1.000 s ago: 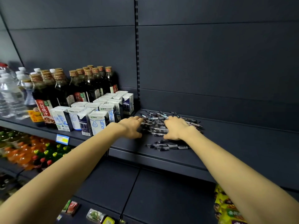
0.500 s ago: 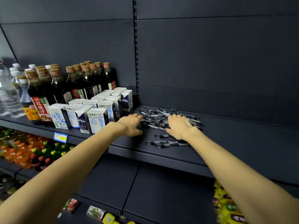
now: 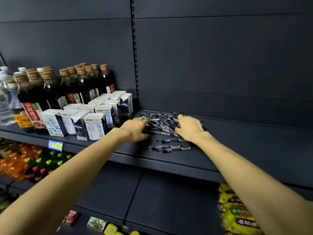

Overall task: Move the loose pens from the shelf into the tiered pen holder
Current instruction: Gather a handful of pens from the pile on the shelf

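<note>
A heap of loose black and clear pens (image 3: 162, 122) lies on the dark shelf (image 3: 169, 160), near its back wall. My left hand (image 3: 136, 128) rests palm down on the heap's left edge, fingers curled onto the pens. My right hand (image 3: 190, 128) lies flat over the heap's right side, fingers spread across the pens. A few stray pens (image 3: 171, 147) lie apart, closer to the shelf's front edge, between my wrists. No tiered pen holder shows in this view.
Milk cartons (image 3: 94, 123) stand just left of my left hand, with dark sauce bottles (image 3: 76, 85) and water bottles (image 3: 5, 99) behind. Soda bottles (image 3: 33, 163) fill the lower left shelf. Yellow snack packs (image 3: 237, 212) sit lower right. The shelf runs on to the right of the pens.
Both hands stay on the pen heap. The right hand has shifted slightly back and right over the pile; the pens look a little more spread out.
</note>
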Available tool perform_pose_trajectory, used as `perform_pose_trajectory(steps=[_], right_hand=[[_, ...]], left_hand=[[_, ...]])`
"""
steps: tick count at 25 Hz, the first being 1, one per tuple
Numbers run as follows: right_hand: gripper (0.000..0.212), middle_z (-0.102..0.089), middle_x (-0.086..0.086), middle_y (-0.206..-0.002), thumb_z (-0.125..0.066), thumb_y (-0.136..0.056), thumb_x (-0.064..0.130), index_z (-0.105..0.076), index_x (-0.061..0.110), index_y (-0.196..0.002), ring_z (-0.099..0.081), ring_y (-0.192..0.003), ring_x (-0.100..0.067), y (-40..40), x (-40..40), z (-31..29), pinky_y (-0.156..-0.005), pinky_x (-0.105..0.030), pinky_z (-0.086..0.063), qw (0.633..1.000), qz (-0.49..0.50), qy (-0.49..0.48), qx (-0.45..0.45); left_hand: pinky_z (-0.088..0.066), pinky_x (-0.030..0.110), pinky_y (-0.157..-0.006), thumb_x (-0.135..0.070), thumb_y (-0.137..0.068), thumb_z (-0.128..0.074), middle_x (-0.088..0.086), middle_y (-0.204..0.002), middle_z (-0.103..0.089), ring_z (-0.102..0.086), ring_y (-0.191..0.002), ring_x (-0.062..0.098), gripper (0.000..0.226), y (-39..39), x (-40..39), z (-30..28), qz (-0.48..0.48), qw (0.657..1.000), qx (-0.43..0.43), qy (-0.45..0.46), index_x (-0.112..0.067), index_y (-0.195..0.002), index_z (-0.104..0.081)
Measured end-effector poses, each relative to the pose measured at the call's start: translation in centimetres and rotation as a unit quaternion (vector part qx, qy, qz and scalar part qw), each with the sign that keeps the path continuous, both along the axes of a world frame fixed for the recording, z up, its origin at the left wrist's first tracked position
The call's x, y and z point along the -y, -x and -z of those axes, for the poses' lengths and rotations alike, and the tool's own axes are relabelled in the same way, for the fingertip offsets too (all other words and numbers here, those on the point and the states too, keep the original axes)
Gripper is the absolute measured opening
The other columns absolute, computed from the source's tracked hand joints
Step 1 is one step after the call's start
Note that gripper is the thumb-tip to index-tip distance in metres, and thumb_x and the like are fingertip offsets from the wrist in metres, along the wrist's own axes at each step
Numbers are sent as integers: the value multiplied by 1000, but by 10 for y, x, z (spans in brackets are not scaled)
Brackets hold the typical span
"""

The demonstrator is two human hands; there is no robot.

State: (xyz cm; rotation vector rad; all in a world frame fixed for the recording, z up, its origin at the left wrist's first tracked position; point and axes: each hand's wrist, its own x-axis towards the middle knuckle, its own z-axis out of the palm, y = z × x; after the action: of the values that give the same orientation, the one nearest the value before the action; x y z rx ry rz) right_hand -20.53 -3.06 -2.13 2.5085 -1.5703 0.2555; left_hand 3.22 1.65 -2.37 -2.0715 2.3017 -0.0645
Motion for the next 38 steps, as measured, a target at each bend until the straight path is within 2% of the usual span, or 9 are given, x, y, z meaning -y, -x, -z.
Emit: perform_pose_trajectory(steps=[3, 9, 15, 20, 24, 27, 29, 33, 38], right_hand=[[27, -68, -12, -109, -58, -102, 38, -47, 13, -98, -64, -102, -33, 6, 0, -3, -70, -35, -40, 1000, -9, -13, -22], [38, -70, -8, -103, -54, -101, 51, -52, 15, -87, -65, -103, -31, 2, 1, 1, -70, -34, -42, 998, -26, 2, -53], [30, -69, -7, -110, -56, -102, 41, -67, 14, -101, -62, -109, -30, 1, 3, 8, -86, -39, -44, 997, -25, 33, -72], [36, -63, -6, -109, -56, -102, 45, -70, 12, -99, -60, -107, -29, 6, 4, 9, -77, -37, -41, 997, -29, 19, -64], [48, -59, -4, -90, -52, -101, 54, -65, 11, -83, -64, -95, -28, 9, -2, 7, -70, -33, -39, 999, -12, 3, -46], [49, -59, -4, -86, -51, -102, 53, -60, 11, -78, -65, -91, -29, 10, -5, 7, -69, -33, -41, 999, -3, -4, -37], [46, -62, -7, -93, -51, -103, 51, -65, 11, -84, -66, -98, -30, 10, -6, 7, -72, -35, -44, 999, -3, -3, -43], [41, -58, -11, -125, -51, -104, 45, -69, 9, -113, -57, -119, -33, 8, -11, 6, -92, -41, -47, 997, 8, -8, -73], [21, -66, -10, -115, -57, -102, 26, -69, 9, -106, -63, -106, -31, 13, -19, 1, -81, -38, -50, 996, 9, 19, -89]], left_hand=[[-41, 40, -110, -42, -97, -65, 12, -161, -39, -43, -144, 33, 79, 3, -1, 2, 4, 1000, 1, -6, -15, -162, -30], [-40, 39, -111, -41, -97, -65, 10, -163, -37, -41, -146, 32, 78, 5, -4, 1, 6, 1000, -6, -6, -17, -162, -31], [-36, 39, -117, -43, -98, -64, 11, -168, -28, -36, -150, 33, 80, 9, -5, 4, 12, 1000, 0, -11, -14, -163, -27], [-35, 41, -120, -43, -98, -64, 12, -170, -25, -34, -152, 33, 79, 12, -2, 7, 17, 1000, -1, -14, -15, -163, -28], [-38, 42, -116, -44, -97, -65, 12, -165, -33, -38, -148, 33, 78, 14, 0, 12, 17, 1000, -14, -13, -14, -161, -31], [-38, 43, -116, -43, -97, -66, 10, -164, -36, -38, -148, 32, 77, 18, 1, 14, 26, 999, -23, -11, -15, -161, -32], [-36, 45, -118, -44, -97, -65, 9, -164, -35, -37, -149, 31, 77, 19, 1, 15, 30, 999, -24, -10, -16, -161, -32], [-35, 46, -119, -44, -97, -65, 10, -166, -34, -35, -150, 32, 78, 19, 0, 14, 33, 999, -28, -11, -16, -161, -32], [-37, 44, -116, -43, -97, -65, 10, -163, -37, -38, -148, 32, 75, 18, -3, 12, 42, 998, -35, -8, -16, -159, -34]])
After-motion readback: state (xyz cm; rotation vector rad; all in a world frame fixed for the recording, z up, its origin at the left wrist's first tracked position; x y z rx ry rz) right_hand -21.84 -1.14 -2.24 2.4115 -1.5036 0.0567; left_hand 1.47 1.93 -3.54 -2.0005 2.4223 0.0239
